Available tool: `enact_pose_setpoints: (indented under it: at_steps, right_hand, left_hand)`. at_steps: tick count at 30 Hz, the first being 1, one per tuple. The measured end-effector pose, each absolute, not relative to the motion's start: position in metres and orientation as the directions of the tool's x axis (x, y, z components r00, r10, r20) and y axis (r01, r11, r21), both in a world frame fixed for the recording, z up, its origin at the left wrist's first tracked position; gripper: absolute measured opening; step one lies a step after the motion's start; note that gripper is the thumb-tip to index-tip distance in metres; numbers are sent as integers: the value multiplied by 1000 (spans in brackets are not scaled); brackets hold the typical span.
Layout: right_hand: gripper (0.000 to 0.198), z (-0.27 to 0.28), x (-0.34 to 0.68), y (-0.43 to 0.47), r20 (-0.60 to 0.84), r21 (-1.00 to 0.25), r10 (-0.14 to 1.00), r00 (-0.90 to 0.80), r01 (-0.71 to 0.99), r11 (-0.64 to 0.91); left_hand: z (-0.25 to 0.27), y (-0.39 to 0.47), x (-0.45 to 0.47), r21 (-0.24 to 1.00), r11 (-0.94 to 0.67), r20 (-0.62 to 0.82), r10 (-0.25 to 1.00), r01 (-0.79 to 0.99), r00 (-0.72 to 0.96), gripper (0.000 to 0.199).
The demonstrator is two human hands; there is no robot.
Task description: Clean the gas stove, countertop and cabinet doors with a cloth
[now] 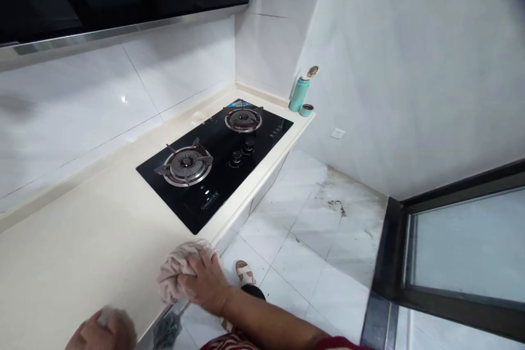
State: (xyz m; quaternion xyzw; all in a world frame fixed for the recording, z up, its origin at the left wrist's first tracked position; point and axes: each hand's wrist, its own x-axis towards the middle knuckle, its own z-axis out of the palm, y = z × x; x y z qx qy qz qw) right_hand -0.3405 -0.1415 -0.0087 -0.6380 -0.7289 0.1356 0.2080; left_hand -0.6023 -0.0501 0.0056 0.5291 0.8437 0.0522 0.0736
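Observation:
My right hand point(207, 281) is closed over a bunched, pinkish-beige cloth point(176, 269). The cloth rests on the front edge of the cream countertop point(82, 229), just short of the near corner of the black gas stove point(223, 161). At the bottom left, my left hand point(92, 333) is curled around a small greyish wad point(115, 320). Blur and the fingers hide what kind of thing that wad is. Two burners with metal pan supports point(186, 164) sit on the glass stove top.
A turquoise flask point(299, 94) with its lid tipped up and a small matching cup point(306, 110) stand at the counter's far end. A dark range hood point(123, 5) overhangs the stove. Dirt marks point(337, 206) lie on the tiled floor. A dark-framed glass door point(463, 251) stands at right.

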Motion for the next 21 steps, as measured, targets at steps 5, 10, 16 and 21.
enact_pose_setpoints:
  at_steps: [5,10,16,21]
  right_hand:
    - [57,11,-233,-140,-111,-333,977,183,919,-210]
    - [61,38,-150,-115,-111,-256,876,470,838,-482]
    - [56,50,-266,-117,-144,-225,925,352,898,-377]
    - [56,38,-405,-148,-107,-436,986,-127,897,69]
  left_hand:
    - [14,-61,-594,225,371,-28,927,901,-375,62]
    - [23,-71,-588,245,313,-3,947,918,-322,57]
    - [20,-79,-591,334,254,63,955,908,-290,53]
    - [15,-83,-597,430,196,128,953,882,-274,48]
